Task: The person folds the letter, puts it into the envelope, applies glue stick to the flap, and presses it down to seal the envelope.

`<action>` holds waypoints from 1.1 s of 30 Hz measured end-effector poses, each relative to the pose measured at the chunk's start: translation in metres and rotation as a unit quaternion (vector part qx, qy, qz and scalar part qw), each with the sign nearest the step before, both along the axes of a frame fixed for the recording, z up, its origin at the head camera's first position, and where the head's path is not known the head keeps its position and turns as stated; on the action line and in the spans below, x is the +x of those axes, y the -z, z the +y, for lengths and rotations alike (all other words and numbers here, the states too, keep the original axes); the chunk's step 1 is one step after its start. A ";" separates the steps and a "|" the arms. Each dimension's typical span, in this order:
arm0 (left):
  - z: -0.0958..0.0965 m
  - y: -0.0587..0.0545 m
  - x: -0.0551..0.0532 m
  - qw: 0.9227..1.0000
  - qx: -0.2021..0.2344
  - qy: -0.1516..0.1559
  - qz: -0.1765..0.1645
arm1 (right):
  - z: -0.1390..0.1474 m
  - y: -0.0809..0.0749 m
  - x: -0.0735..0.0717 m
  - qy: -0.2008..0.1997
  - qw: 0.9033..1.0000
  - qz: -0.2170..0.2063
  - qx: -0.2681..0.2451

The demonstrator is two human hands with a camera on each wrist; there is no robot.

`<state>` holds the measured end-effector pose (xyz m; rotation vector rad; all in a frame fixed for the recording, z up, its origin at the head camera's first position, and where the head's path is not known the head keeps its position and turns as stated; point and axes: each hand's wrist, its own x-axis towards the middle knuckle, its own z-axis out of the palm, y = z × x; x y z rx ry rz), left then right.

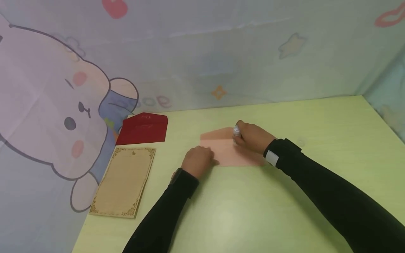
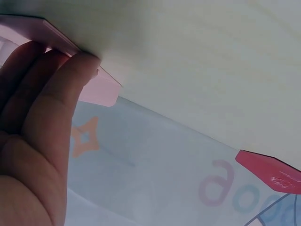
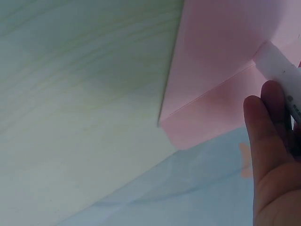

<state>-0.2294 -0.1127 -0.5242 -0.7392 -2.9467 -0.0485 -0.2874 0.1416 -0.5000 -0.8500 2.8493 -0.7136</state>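
Observation:
A pink envelope (image 1: 225, 154) lies on the table with its flap unfolded toward the back wall. On its left side rests my left hand (image 1: 198, 161), fingertips on the paper near the left edge; in the left wrist view those fingers (image 2: 61, 89) overlap the envelope. My right hand (image 1: 254, 136) grips a white glue stick (image 1: 236, 131) over the flap. Seen from the right wrist, the glue stick's end (image 3: 273, 61) meets the pink paper right beside the flap's fold line.
At the back left lies a red envelope (image 1: 145, 129) with its flap up. Nearer along the left edge sits tan letter paper (image 1: 124, 182) with an ornate brown border. A printed cloth (image 1: 196, 52) hangs behind the pale yellow table (image 1: 227, 218).

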 end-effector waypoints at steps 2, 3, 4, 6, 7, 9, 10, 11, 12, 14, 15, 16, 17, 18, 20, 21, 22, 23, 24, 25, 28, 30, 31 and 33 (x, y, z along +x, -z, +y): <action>0.004 -0.010 0.005 1.000 0.000 -0.008 -0.018 | 0.004 0.001 -0.001 0.008 1.000 -0.015 -0.010; 0.004 -0.010 0.005 1.000 -0.001 -0.009 -0.024 | 0.006 0.000 -0.001 0.014 0.999 -0.022 -0.019; 0.004 -0.009 0.005 1.000 -0.003 -0.010 -0.024 | 0.006 0.000 -0.001 0.021 0.999 -0.026 -0.028; 0.004 -0.008 0.004 1.000 -0.016 -0.009 -0.020 | 0.003 -0.002 -0.002 0.031 0.998 -0.032 -0.054; 0.005 -0.007 0.004 1.000 -0.026 -0.005 -0.015 | 0.001 -0.003 -0.002 0.034 0.997 -0.034 -0.068; 0.007 -0.006 0.004 0.999 -0.045 0.003 -0.003 | -0.007 -0.006 -0.002 0.029 0.996 -0.033 -0.084; 0.009 -0.006 0.004 0.999 -0.052 0.008 0.004 | -0.012 -0.006 -0.002 0.024 0.995 -0.031 -0.087; 0.011 -0.007 0.004 0.998 -0.056 0.013 0.006 | -0.017 -0.006 -0.002 0.017 0.995 -0.028 -0.089; 0.012 -0.007 0.005 0.998 -0.059 0.017 0.008 | -0.021 -0.005 -0.001 0.012 0.996 -0.027 -0.085; 0.016 -0.008 0.006 0.998 -0.052 0.019 0.003 | -0.028 -0.002 0.000 0.003 0.997 -0.018 -0.068; 0.017 -0.009 0.007 0.999 -0.046 0.018 0.001 | -0.030 -0.001 0.000 0.000 0.998 -0.012 -0.058; 0.018 -0.009 0.008 0.999 -0.043 0.017 0.001 | -0.030 0.001 0.001 0.000 0.999 -0.006 -0.049; 0.018 -0.009 0.008 0.999 -0.041 0.015 0.002 | -0.029 0.002 0.001 0.000 0.999 -0.003 -0.041; 0.018 -0.009 0.008 0.999 -0.041 0.013 0.006 | -0.028 0.002 0.001 0.001 0.999 -0.001 -0.033; 0.017 -0.010 0.008 0.999 -0.046 0.008 0.013 | -0.023 0.000 0.001 0.001 1.000 0.005 -0.023; 0.016 -0.011 0.008 0.999 -0.049 0.007 0.019 | -0.021 0.000 0.001 0.000 1.000 0.006 -0.020; 0.014 -0.011 0.008 0.998 -0.052 0.006 0.022 | -0.018 0.000 0.000 0.001 1.000 0.007 -0.017; 0.013 -0.011 0.007 0.998 -0.054 0.005 0.024 | -0.015 -0.001 -0.001 0.002 1.000 0.006 -0.014; 0.012 -0.010 0.006 0.998 -0.055 0.005 0.024 | -0.011 -0.001 -0.001 0.002 1.000 0.008 -0.011; 0.011 -0.010 0.006 0.998 -0.054 0.005 0.022 | -0.008 -0.001 -0.001 0.005 1.000 0.007 -0.006; 0.009 -0.009 0.005 0.999 -0.044 0.005 0.012 | 0.004 -0.001 0.000 0.009 1.000 0.003 -0.001; 0.008 -0.009 0.005 0.999 -0.035 0.004 0.005 | 0.009 -0.001 0.000 0.013 1.000 -0.005 -0.003; 0.008 -0.009 0.006 1.000 -0.030 0.004 -0.001 | 0.011 -0.001 0.000 0.019 1.000 -0.010 -0.008; 0.007 -0.011 0.007 1.000 -0.024 0.006 -0.010 | 0.013 -0.002 0.001 0.032 0.999 -0.015 -0.025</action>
